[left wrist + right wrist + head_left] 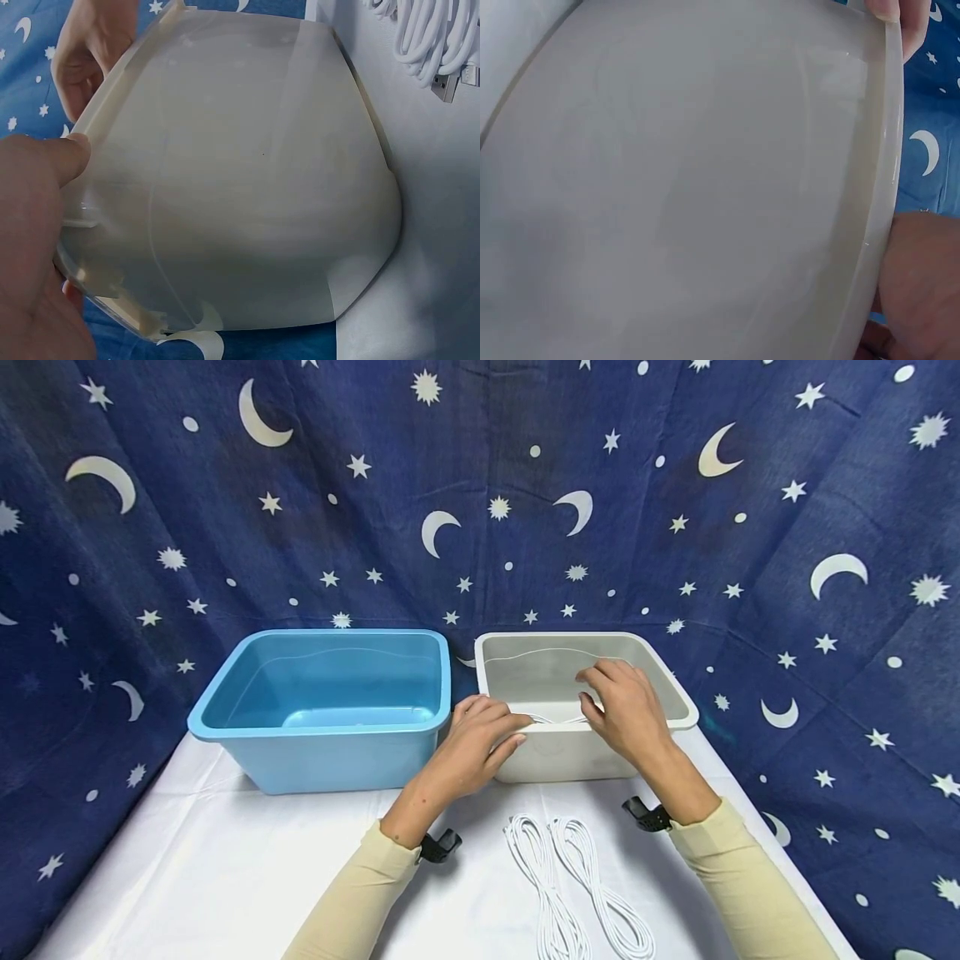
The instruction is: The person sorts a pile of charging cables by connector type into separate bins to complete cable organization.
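A light grey plastic bin (pixel 570 753) stands on the white table. My left hand (pixel 480 739) holds its rim at the front left corner, thumb on the outside and fingers over the edge. Above the front right part of that bin, my right hand (pixel 626 706) hovers with fingers loosely bent and apart from the thumb; nothing shows between them. White cable (pixel 542 719) shows just inside the bin's front wall, mostly hidden by the rim. Two bundles of white USB cable, one on the left (pixel 534 852) and one on the right (pixel 577 843), lie in front of the bin.
A blue bin (pixel 322 760) stands left of the grey one. Behind both hangs a dark blue curtain (pixel 390 527) with moons and stars. The white table cloth (pixel 225 860) spreads in front. In the left wrist view, a metal USB plug (pixel 445 88) shows on the cable.
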Motion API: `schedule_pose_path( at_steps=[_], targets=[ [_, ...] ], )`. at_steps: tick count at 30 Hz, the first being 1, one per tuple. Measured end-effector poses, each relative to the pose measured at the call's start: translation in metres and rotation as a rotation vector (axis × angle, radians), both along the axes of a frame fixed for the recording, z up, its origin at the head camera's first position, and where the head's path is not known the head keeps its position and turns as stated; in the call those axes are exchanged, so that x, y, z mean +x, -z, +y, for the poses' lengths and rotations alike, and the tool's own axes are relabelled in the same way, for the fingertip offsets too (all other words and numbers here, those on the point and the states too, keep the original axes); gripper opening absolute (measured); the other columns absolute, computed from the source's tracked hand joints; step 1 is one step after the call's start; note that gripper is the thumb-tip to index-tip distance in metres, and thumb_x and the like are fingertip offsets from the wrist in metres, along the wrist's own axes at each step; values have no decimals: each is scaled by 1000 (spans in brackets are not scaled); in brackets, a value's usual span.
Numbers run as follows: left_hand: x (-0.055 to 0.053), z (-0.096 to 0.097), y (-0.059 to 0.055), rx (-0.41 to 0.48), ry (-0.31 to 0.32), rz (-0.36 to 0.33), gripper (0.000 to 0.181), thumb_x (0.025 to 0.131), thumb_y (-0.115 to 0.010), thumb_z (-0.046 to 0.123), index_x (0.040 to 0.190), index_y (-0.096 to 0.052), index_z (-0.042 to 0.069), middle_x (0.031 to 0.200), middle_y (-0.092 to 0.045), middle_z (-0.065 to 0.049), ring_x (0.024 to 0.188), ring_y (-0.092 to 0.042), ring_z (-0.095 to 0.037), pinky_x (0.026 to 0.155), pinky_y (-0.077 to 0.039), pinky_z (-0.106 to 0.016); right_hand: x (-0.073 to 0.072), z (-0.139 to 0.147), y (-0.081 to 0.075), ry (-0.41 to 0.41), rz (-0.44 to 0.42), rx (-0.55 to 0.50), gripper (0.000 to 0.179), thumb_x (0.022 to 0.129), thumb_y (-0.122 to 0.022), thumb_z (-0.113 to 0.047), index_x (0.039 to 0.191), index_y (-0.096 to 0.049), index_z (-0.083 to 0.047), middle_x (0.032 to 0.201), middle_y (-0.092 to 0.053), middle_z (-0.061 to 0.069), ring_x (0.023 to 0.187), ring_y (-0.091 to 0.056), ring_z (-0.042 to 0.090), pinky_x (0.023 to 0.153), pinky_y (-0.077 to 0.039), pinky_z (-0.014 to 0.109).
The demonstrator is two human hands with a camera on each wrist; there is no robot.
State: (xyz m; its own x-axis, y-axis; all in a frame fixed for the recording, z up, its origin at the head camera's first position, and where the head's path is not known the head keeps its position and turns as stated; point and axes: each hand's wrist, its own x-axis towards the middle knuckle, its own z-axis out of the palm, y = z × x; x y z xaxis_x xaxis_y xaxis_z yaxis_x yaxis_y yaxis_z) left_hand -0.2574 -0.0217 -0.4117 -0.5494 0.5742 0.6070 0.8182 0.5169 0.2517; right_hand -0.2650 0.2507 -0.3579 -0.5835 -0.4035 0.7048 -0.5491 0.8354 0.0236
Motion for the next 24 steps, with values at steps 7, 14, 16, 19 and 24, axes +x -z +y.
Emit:
schedule_pose_path(
  at_steps=[7, 14, 16, 19, 24],
  targets=[
    [0, 0, 0, 16, 9, 21, 26, 111, -59, 27, 132, -73, 20, 108, -67, 5, 115, -57, -18, 116, -31, -50, 5, 4, 6, 9, 43, -68, 14, 87, -74, -1, 101, -73, -2, 93, -67, 11, 85, -60, 33, 76, -48, 51],
    [0, 1, -1, 18, 8, 14, 27, 111, -58, 27, 132, -74, 20, 108, -67, 5, 116, -57, -18, 117, -31, -50, 13, 5, 14, 9, 75, -126, 10, 87, -70, -1, 97, -73, -2, 89, -66, 10, 81, -59, 33, 70, -43, 47],
    [0, 1, -1, 15, 8, 11, 27, 111, -58, 28, 132, -74, 20, 108, -67, 5, 116, -57, -17, 117, -31, -49, 16, 6, 16, 9, 90, -149, 10, 86, -70, -1, 95, -73, -2, 87, -66, 9, 79, -59, 31, 69, -42, 47],
    [0, 1, 0, 15, 6, 6, 28, 111, -58, 28, 132, -73, 20, 109, -67, 5, 116, -56, -17, 117, -30, -49, 21, 6, 16, 14, 99, -166, 11, 85, -70, -1, 95, -73, -2, 87, -67, 9, 78, -59, 32, 68, -42, 46],
    [-1, 1, 0, 18, 7, -1, 27, 111, -58, 28, 132, -73, 21, 109, -67, 5, 116, -56, -17, 118, -30, -49, 30, 8, 16, 32, 95, -180, 14, 84, -72, 0, 98, -73, -2, 89, -68, 11, 81, -60, 34, 70, -42, 47]
  ],
)
